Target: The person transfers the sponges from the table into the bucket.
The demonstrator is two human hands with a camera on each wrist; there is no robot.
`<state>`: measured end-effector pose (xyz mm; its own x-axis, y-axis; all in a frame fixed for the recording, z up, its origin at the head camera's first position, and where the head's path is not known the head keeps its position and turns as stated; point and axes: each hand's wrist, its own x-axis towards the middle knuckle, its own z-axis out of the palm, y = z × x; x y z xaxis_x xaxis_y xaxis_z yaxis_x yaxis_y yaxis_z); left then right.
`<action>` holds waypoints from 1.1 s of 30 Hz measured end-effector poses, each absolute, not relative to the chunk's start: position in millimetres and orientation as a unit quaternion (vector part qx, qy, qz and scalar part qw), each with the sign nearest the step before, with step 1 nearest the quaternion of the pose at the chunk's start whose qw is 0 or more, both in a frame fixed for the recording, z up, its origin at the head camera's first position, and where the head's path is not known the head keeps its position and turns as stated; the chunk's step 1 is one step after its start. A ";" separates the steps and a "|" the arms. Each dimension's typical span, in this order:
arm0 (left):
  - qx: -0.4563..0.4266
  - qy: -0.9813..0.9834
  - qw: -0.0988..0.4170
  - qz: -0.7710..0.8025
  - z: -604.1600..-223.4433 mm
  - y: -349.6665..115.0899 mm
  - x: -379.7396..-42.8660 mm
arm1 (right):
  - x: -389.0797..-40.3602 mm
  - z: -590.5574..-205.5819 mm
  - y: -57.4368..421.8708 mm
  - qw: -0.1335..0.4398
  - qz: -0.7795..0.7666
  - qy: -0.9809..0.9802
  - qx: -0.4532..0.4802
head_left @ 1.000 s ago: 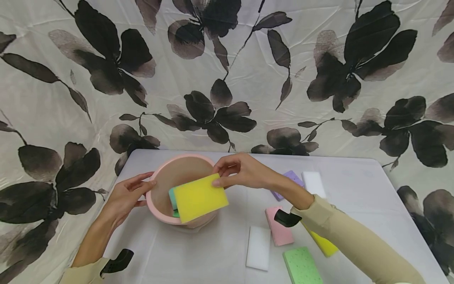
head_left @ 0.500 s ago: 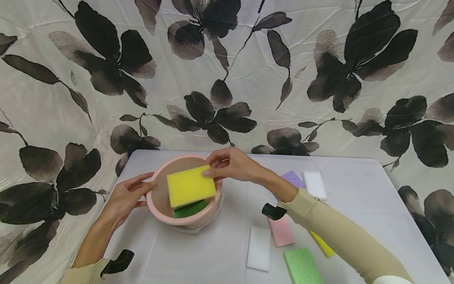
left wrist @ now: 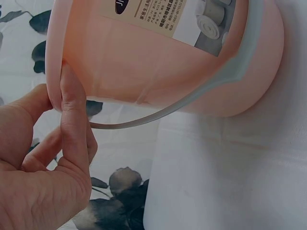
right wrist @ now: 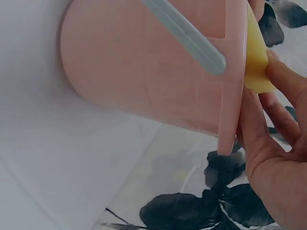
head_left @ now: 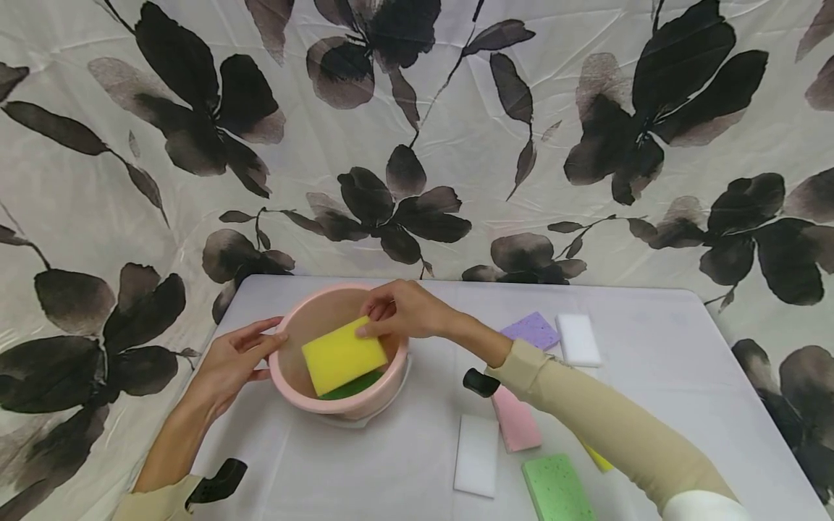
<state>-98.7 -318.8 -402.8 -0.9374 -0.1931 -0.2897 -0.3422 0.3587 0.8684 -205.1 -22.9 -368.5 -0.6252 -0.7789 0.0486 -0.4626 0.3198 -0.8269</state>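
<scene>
A pink bucket (head_left: 378, 404) stands at the table's left side. My left hand (head_left: 231, 358) pinches its left rim, thumb and fingers on either side, as the left wrist view shows. My right hand (head_left: 409, 311) holds a yellow sponge (head_left: 342, 354) by its upper right corner, tilted within the bucket's mouth. Below it, a dark green surface (head_left: 352, 386) shows inside the bucket; the rest of the contents is hidden. In the right wrist view the sponge (right wrist: 256, 57) pokes out past the rim between the fingers.
Sponges lie on the white table to the right: purple (head_left: 533, 331), pink (head_left: 517, 420), green (head_left: 558, 488), and a yellow one (head_left: 598, 457) partly under the right sleeve. White blocks (head_left: 476, 456) (head_left: 578, 340) lie among them. A grey handle (left wrist: 144, 120) hangs along the bucket. Floral cloth hangs behind.
My right hand has carried the yellow sponge left from the bucket's right front edge into its mouth, then slightly lower. The left hand has stayed on the rim.
</scene>
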 end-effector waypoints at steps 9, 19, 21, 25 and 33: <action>-0.155 0.817 0.070 0.551 -401.4 -319.4 -97.7 | -200.5 -368.7 -37.8 0.190 -0.371 0.792 -0.446; -0.153 0.813 0.073 0.557 -403.8 -320.8 -98.9 | -193.1 -372.6 -50.4 0.203 -0.293 0.806 -0.472; -0.154 0.814 0.074 0.556 -404.2 -320.6 -99.3 | -191.1 -372.9 -52.1 0.210 -0.275 0.810 -0.474; -0.152 0.816 0.073 0.553 -403.8 -320.2 -99.2 | -187.7 -372.5 -54.2 0.214 -0.241 0.823 -0.468; -0.148 0.812 0.074 0.559 -402.9 -320.9 -98.1 | -182.4 -368.7 -53.7 0.197 -0.202 0.841 -0.462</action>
<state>-98.1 -320.9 -402.9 -0.9452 -0.1584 -0.2853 -0.3230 0.3300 0.8870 -182.4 -53.7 -368.7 -0.4956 -0.8564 -0.1447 -0.6971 0.4916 -0.5219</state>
